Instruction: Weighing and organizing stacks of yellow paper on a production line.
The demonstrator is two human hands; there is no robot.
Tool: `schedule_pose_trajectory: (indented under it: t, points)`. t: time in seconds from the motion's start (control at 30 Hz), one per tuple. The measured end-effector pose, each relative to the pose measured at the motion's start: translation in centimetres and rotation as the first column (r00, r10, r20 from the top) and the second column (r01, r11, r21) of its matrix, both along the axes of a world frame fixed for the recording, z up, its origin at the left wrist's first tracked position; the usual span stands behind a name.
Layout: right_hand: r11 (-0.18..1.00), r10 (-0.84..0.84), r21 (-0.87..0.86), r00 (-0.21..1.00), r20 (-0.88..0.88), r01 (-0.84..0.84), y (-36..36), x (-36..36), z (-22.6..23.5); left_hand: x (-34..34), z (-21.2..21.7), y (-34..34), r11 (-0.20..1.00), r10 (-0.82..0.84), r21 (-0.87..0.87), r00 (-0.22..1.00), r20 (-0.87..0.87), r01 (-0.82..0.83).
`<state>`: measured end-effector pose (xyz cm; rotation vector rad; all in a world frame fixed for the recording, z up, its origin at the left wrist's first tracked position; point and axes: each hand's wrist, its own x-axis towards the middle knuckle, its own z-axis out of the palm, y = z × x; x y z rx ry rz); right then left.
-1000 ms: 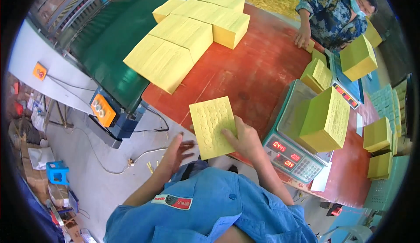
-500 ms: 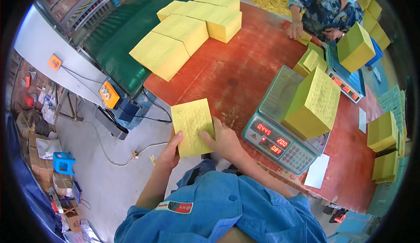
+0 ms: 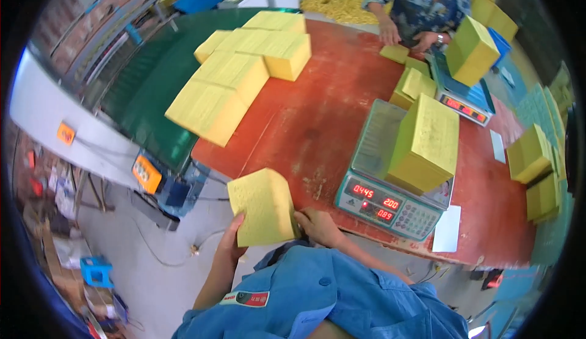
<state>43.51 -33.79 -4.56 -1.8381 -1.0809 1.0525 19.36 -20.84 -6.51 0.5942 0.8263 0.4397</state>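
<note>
A stack of yellow embossed paper sheets (image 3: pixel 261 209) is in front of my body, just off the near edge of the red table. My left hand (image 3: pixel 232 236) grips its lower left side, thumb on the top face. At the right side, the curled fingers of my right hand (image 3: pixel 318 227) pinch its edge. The top sheet bows slightly, and the stack's side shows. To the right, a digital scale (image 3: pixel 373 209) with lit red figures carries a tall block of the same yellow paper (image 3: pixel 427 144).
Yellow paper blocks (image 3: pixel 235 73) line the far left of the red table (image 3: pixel 329 89), beside a green conveyor belt (image 3: pixel 146 89). Across the table a co-worker (image 3: pixel 421 9) handles paper near a second scale (image 3: pixel 464 108). A white sheet (image 3: pixel 447 229) lies by the near scale.
The paper stack has tilted and bowed, showing its side. My right thumb has left its top face, and that hand has shifted to the right edge. The whole view has shifted slightly.
</note>
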Motion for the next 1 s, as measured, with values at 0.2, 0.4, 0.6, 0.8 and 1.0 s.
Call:
schedule_pose_trajectory:
  t: [0.2, 0.4, 0.6, 0.8, 1.0]
  points:
    - [0.991, 0.013, 0.133, 0.979, -0.205, 0.015, 0.6, -1.5, -2.4, 0.1, 3.0, 1.3, 0.994, -0.015, -0.101, 0.987, 0.157, 0.031]
    - [0.845, -0.165, 0.444, 0.936, -0.311, 0.297, -0.9, 3.0, 7.2, 7.0, 9.8, 3.2, 0.830, -0.256, 0.532, 0.962, 0.092, 0.170]
    - [0.670, -0.509, 0.488, 0.824, -0.248, 0.560, -6.9, 14.6, 18.6, 23.8, 20.1, 1.6, -0.030, -0.385, 0.994, 0.916, -0.109, 0.106]
    - [0.501, -0.607, 0.481, 0.689, -0.396, 0.719, -11.1, 23.6, 19.5, 36.9, 26.7, -3.5, 0.629, -0.710, 0.509, 0.701, 0.068, 0.588]
    - [0.537, -0.583, 0.426, 0.685, -0.436, 0.728, -11.7, 26.6, 15.6, 39.0, 25.7, -4.9, 0.550, -0.717, 0.528, 0.690, -0.098, 0.647]
